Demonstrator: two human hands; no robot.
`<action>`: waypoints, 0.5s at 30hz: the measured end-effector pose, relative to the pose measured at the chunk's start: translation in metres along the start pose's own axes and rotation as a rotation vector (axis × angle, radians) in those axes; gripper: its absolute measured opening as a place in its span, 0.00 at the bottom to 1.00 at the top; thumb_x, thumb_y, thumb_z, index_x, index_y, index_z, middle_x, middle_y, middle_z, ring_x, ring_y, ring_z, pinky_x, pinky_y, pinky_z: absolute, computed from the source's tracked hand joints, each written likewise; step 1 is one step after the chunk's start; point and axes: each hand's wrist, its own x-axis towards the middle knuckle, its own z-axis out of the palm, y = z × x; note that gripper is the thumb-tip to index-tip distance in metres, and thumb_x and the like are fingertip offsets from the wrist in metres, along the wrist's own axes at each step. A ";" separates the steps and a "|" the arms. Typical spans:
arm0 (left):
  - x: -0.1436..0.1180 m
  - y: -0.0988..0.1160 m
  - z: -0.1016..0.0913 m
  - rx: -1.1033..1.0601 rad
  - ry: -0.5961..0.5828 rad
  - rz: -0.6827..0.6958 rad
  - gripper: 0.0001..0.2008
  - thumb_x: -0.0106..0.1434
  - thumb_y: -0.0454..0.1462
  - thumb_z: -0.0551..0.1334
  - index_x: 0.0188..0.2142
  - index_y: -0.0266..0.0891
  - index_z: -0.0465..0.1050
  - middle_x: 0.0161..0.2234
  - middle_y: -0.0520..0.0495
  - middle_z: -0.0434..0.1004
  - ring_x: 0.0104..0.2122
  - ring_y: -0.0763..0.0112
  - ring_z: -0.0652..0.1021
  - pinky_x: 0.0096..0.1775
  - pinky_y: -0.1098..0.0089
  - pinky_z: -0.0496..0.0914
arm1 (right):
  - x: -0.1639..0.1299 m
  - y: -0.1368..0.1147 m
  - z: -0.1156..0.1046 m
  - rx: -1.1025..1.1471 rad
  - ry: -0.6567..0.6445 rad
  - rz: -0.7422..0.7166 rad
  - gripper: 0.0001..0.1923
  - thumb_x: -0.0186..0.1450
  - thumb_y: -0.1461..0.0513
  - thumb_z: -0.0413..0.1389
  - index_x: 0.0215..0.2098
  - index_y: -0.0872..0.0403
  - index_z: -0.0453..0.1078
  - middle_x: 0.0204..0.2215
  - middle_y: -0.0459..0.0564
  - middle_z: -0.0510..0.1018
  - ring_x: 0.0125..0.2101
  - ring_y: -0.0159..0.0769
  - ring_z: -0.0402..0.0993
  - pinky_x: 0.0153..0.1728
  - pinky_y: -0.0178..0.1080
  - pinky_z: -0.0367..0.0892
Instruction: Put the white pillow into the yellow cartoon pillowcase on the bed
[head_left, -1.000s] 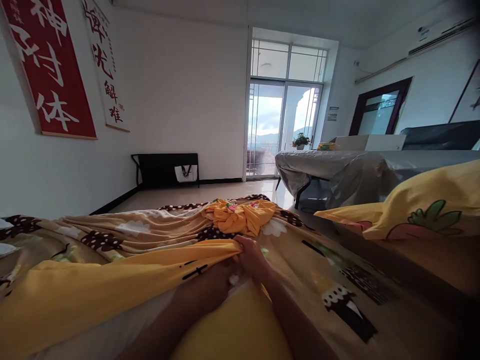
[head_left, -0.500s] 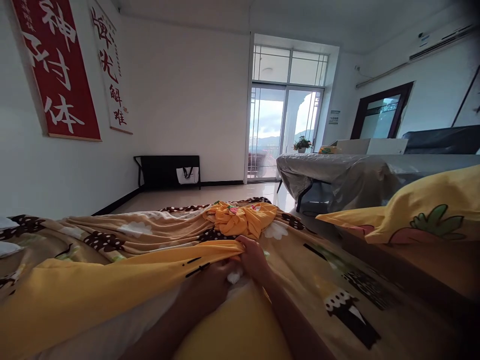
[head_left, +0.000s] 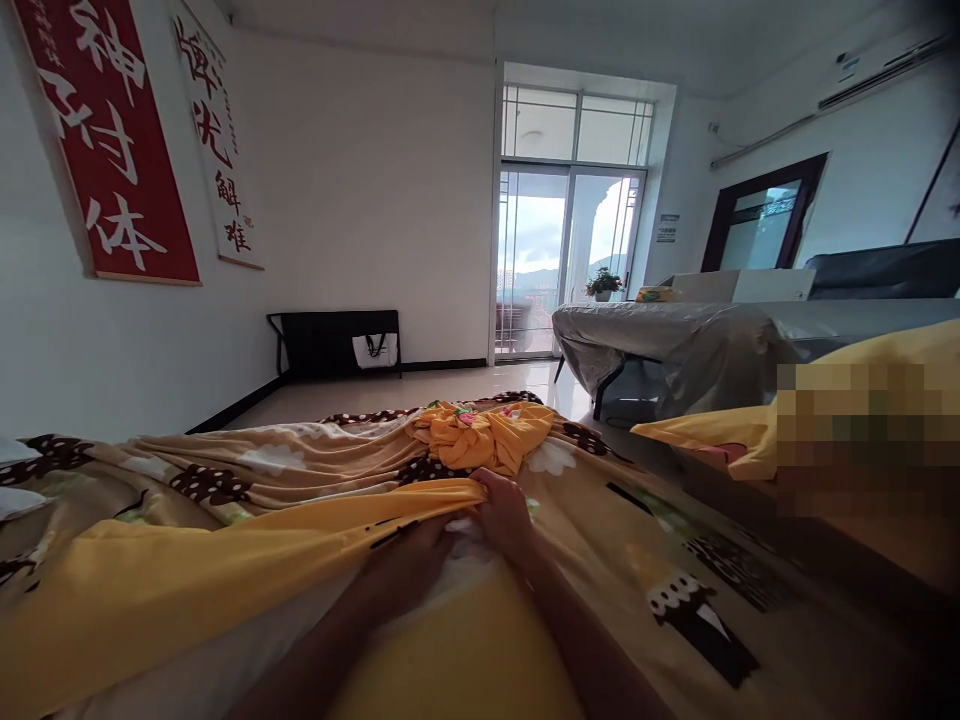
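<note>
A yellow cloth cover (head_left: 180, 565) with small black marks is stretched across my lap area, its upper edge drawn to a point in the middle. My right hand (head_left: 506, 515) is closed on that edge, fingers wrapped over the fabric. My left hand (head_left: 409, 560) reaches in just under the cover's edge, against soft white filling (head_left: 471, 540); its fingertips are hidden, so their grip does not show. Pale whitish material lies below the left forearm, and more yellow fabric (head_left: 450, 650) bulges between both forearms. Just beyond my hands, a crumpled orange-yellow cloth (head_left: 480, 440) with printed figures lies bunched.
A brown-patterned blanket (head_left: 600, 560) spreads beneath everything. A yellow cushion (head_left: 705, 440), partly pixelated, sits at the right edge. Farther off stand a plastic-draped table (head_left: 675, 330), a potted plant (head_left: 603, 285), a black folded frame (head_left: 322, 345) with a white bag (head_left: 375, 350), and glass doors (head_left: 570, 260).
My left hand has shifted slightly left and deeper under the cover's edge, and more white filling shows beside it. The right hand keeps its hold on the cover.
</note>
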 end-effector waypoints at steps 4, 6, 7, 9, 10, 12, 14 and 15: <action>0.006 -0.005 0.001 -0.025 0.083 0.047 0.23 0.65 0.43 0.50 0.58 0.47 0.63 0.61 0.52 0.62 0.61 0.63 0.62 0.62 0.57 0.53 | 0.001 0.000 -0.001 0.050 -0.033 -0.037 0.11 0.49 0.67 0.50 0.29 0.54 0.72 0.25 0.47 0.77 0.28 0.34 0.68 0.29 0.32 0.54; 0.006 -0.005 0.000 -0.075 0.067 0.054 0.22 0.64 0.43 0.51 0.56 0.45 0.66 0.60 0.52 0.64 0.60 0.64 0.63 0.62 0.59 0.53 | 0.002 0.000 -0.002 0.109 -0.052 -0.058 0.10 0.49 0.66 0.49 0.27 0.54 0.71 0.24 0.46 0.75 0.27 0.33 0.67 0.29 0.32 0.55; 0.006 -0.005 -0.001 -0.097 0.052 0.048 0.22 0.64 0.44 0.51 0.55 0.45 0.67 0.59 0.53 0.65 0.59 0.64 0.65 0.62 0.59 0.54 | 0.001 -0.001 -0.002 0.140 -0.059 -0.068 0.11 0.48 0.66 0.49 0.27 0.55 0.71 0.24 0.46 0.75 0.27 0.33 0.67 0.28 0.32 0.55; 0.003 -0.004 -0.003 -0.131 0.033 0.031 0.20 0.63 0.45 0.52 0.53 0.46 0.70 0.57 0.54 0.69 0.57 0.64 0.67 0.62 0.60 0.55 | 0.000 -0.004 -0.005 0.192 -0.075 -0.091 0.12 0.48 0.66 0.48 0.28 0.55 0.71 0.24 0.45 0.74 0.27 0.33 0.67 0.28 0.31 0.55; 0.001 -0.003 -0.004 -0.147 0.029 0.023 0.20 0.63 0.45 0.53 0.51 0.47 0.71 0.55 0.55 0.70 0.56 0.64 0.68 0.61 0.61 0.56 | -0.001 -0.005 -0.006 0.209 -0.078 -0.102 0.13 0.47 0.66 0.48 0.28 0.55 0.71 0.24 0.45 0.74 0.27 0.33 0.66 0.28 0.31 0.55; 0.000 -0.002 -0.005 -0.179 0.019 0.015 0.19 0.62 0.45 0.53 0.49 0.46 0.72 0.52 0.55 0.73 0.54 0.63 0.70 0.60 0.61 0.57 | -0.003 -0.008 -0.009 0.220 -0.076 -0.116 0.14 0.46 0.66 0.47 0.28 0.55 0.71 0.23 0.45 0.73 0.27 0.32 0.65 0.28 0.31 0.54; 0.001 -0.001 -0.003 -0.203 0.002 0.006 0.19 0.63 0.45 0.52 0.49 0.45 0.72 0.52 0.54 0.73 0.54 0.62 0.70 0.60 0.60 0.57 | -0.004 -0.010 -0.011 0.217 -0.070 -0.116 0.13 0.45 0.67 0.47 0.27 0.55 0.71 0.22 0.44 0.72 0.26 0.31 0.64 0.27 0.31 0.54; 0.003 0.000 -0.002 -0.210 -0.007 -0.002 0.20 0.63 0.45 0.52 0.51 0.45 0.70 0.54 0.53 0.71 0.55 0.61 0.68 0.61 0.58 0.56 | -0.004 -0.011 -0.012 0.217 -0.068 -0.112 0.14 0.45 0.67 0.47 0.27 0.55 0.71 0.21 0.44 0.71 0.25 0.31 0.63 0.27 0.31 0.54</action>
